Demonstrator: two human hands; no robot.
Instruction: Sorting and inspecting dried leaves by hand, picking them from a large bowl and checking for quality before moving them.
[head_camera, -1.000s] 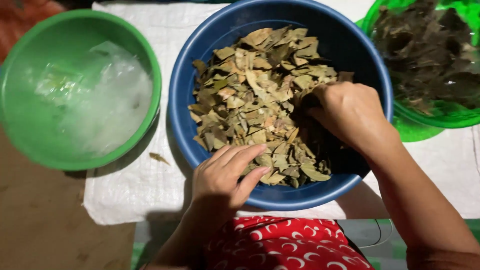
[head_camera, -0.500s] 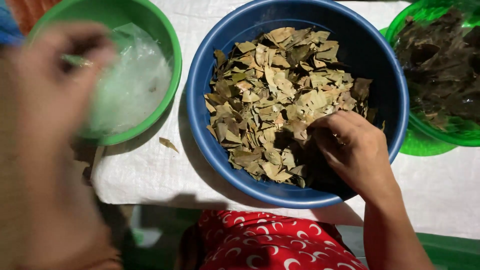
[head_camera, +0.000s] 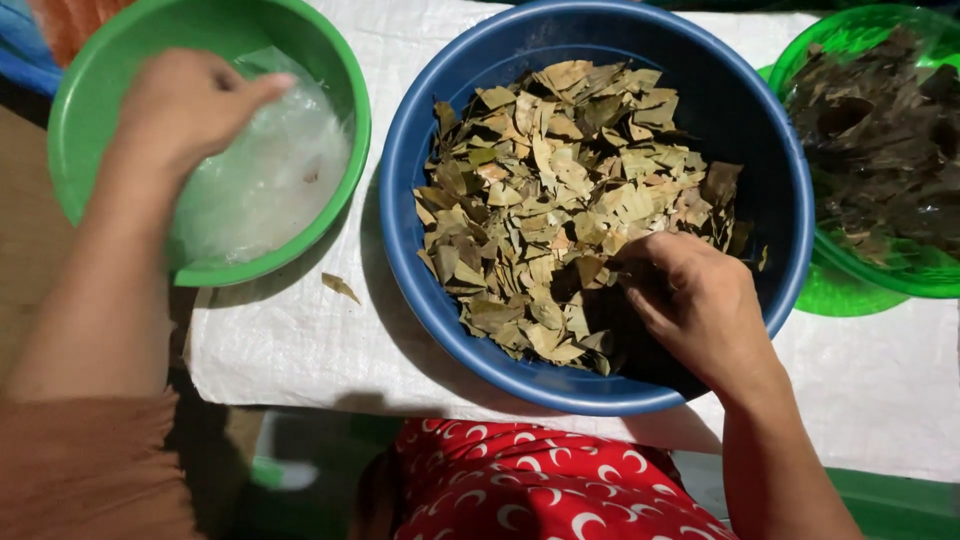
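Note:
A blue bowl (head_camera: 420, 130) in the middle holds a heap of dry, pale green-brown leaves (head_camera: 560, 190). My right hand (head_camera: 700, 305) lies inside it at the near right, its fingers curled down into the leaves. My left hand (head_camera: 190, 105) reaches into a green bowl (head_camera: 90, 110) at the left. Its fingertips are bunched together on the crumpled clear plastic (head_camera: 265, 185) that fills that bowl. Whether they grip the plastic is hidden.
A second green bowl (head_camera: 870, 280) of dark, wet-looking leaves (head_camera: 880, 160) stands at the right edge. All the bowls rest on a white woven sheet (head_camera: 300, 340). One loose leaf (head_camera: 340, 288) lies on it between the bowls. Red patterned cloth (head_camera: 530, 490) is at the near edge.
My left hand has left the blue bowl, swung left and gone into the green bowl of plastic. My right hand has stayed in the leaves, shifting slightly towards the near side.

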